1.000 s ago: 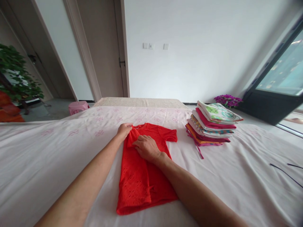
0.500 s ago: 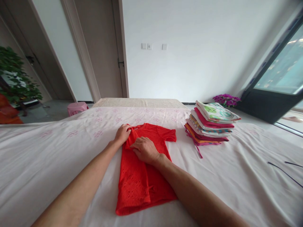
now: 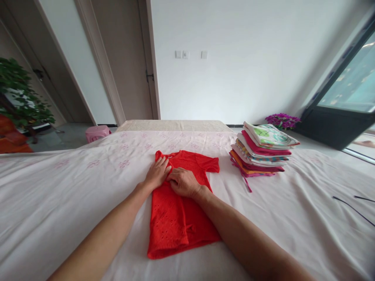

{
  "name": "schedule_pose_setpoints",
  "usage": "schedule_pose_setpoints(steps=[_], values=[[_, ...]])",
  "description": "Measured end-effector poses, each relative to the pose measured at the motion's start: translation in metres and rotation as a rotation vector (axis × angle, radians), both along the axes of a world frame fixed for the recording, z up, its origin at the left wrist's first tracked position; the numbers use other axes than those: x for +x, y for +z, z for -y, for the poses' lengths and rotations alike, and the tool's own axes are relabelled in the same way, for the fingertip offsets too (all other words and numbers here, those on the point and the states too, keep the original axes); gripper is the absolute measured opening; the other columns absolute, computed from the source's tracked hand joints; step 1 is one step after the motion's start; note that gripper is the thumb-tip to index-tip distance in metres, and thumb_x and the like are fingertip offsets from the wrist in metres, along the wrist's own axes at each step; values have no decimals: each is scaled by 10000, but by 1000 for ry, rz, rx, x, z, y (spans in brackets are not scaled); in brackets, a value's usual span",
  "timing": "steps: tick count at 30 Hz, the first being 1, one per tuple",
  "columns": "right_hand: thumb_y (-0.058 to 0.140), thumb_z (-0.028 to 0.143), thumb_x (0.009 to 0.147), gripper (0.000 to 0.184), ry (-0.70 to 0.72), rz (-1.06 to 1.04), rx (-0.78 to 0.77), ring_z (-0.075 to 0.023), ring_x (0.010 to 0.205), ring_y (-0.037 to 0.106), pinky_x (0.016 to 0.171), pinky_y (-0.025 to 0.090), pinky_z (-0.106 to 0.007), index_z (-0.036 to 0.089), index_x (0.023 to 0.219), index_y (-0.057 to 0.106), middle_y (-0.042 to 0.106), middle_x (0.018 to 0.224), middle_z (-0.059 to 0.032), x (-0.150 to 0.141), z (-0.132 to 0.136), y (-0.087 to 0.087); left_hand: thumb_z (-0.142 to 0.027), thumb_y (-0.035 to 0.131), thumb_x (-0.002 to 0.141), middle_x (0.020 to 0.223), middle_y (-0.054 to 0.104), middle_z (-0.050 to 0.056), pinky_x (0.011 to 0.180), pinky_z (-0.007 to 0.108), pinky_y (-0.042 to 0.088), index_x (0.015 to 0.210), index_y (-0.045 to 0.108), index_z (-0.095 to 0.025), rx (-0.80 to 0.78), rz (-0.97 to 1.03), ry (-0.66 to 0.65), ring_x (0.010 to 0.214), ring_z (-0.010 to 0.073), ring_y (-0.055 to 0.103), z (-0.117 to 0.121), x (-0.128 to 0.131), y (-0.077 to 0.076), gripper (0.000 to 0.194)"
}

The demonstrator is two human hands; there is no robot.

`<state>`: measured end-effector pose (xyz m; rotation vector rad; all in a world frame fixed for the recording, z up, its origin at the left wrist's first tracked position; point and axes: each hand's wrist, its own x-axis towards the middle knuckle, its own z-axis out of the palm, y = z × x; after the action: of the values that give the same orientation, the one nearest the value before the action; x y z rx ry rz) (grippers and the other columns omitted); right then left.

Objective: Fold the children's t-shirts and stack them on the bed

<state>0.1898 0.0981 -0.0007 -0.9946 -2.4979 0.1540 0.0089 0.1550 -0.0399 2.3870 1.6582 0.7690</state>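
A red short-sleeved shirt (image 3: pixel 166 218) lies on the white bedsheet, its left side folded over toward the middle and its right sleeve spread out. My left hand (image 3: pixel 158 173) rests flat on the folded part below the collar, fingers stretched out. Close beside it, my right hand (image 3: pixel 184 182) has its fingers curled in on the shirt's cloth at chest height; the fingertips are partly hidden.
To the right stands a stack of folded clothes (image 3: pixel 260 154), a pink cord hanging from its bottom. Dark thin strips (image 3: pixel 351 210) lie at the far right of the sheet (image 3: pixel 310 234). A pink stool (image 3: pixel 98 133) and a leafy plant (image 3: pixel 22 93) are at the left.
My left hand has moved from the shirt's left shoulder edge inward and flattened on the folded cloth. My right hand has stayed nearly in place, its fingers curled more.
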Motion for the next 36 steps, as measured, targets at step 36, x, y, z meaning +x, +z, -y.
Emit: schedule_pose_setpoints(steps=[36], values=[[619,262,802,209,-767,-199,-453,-222,768,690,637,488,-275,153,917,755,730,822,-107,96,-57,50,-572,551,880,1406,579,148,1106,394,428,1321,582,-168,-283,969,-128,1312,251,538,84,30,40,599]])
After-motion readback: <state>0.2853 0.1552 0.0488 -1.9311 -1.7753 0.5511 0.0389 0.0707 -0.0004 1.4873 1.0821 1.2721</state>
